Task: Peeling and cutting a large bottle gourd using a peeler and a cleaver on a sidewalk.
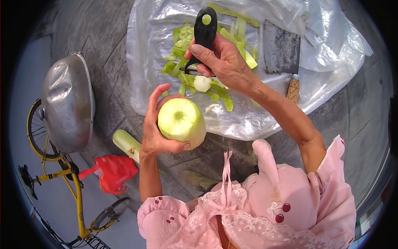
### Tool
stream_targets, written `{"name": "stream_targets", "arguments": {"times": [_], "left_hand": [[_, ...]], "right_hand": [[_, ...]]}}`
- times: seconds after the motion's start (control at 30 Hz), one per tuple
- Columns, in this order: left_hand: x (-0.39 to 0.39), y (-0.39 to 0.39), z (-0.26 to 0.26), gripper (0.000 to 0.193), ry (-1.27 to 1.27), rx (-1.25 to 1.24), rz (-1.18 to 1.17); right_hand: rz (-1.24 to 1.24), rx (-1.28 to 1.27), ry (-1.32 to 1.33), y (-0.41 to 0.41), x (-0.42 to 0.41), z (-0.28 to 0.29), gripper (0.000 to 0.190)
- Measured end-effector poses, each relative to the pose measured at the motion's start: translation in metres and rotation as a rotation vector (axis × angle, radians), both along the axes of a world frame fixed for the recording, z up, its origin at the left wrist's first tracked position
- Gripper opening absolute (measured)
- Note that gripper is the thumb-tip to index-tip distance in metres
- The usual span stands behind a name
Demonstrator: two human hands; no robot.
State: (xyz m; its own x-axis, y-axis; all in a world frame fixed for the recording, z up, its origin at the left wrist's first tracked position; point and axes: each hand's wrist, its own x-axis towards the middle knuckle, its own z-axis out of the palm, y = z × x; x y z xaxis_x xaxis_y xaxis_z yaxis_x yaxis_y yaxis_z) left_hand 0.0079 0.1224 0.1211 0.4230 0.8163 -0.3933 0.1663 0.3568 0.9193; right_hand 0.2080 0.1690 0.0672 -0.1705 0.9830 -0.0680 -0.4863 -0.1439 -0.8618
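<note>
A pale green peeled gourd or radish [182, 121] is gripped in my left hand [158, 124], its round end facing up. My right hand [222, 59] holds a black-handled peeler [205, 29], with the blade end pointing down toward me. Beneath the peeler, green peelings [183, 43] lie heaped on a clear plastic sheet [149, 84]. A small white cut piece [202, 83] rests among them. To the right, a cleaver [281, 48] with a wooden handle lies on the sheet, touched by neither hand.
A dented metal colander [68, 102] stands at the left. Near my left forearm are a long pale green vegetable piece [126, 141] and a red bag [115, 172] on the stone paving [108, 81]. A yellow bicycle [79, 205] is at lower left.
</note>
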Motion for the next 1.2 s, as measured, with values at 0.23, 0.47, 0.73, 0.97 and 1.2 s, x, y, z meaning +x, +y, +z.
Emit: {"name": "stream_targets", "arguments": {"times": [0.23,0.47,0.73,0.97,1.2], "left_hand": [[0.020,0.017,-0.011,0.101,0.154,0.024,0.035],[0.073,0.035,-0.047,0.085,0.549,0.157,-0.062],[0.124,0.006,-0.077,0.080,0.634,0.332,-0.252],[0.133,-0.017,-0.092,0.085,0.762,0.470,-0.262],[0.124,-0.026,-0.089,0.076,0.703,0.544,-0.275]], "right_hand": [[-0.090,-0.080,-0.047,-0.013,0.008,-0.042,0.022],[-0.475,0.033,-0.563,0.073,0.079,-0.074,0.024],[-0.251,0.155,-0.972,0.140,0.109,-0.074,0.032],[-0.275,0.127,-1.448,-0.083,0.174,-0.075,0.038],[-0.104,-0.417,-1.277,-0.085,0.180,-0.081,0.050]]}}
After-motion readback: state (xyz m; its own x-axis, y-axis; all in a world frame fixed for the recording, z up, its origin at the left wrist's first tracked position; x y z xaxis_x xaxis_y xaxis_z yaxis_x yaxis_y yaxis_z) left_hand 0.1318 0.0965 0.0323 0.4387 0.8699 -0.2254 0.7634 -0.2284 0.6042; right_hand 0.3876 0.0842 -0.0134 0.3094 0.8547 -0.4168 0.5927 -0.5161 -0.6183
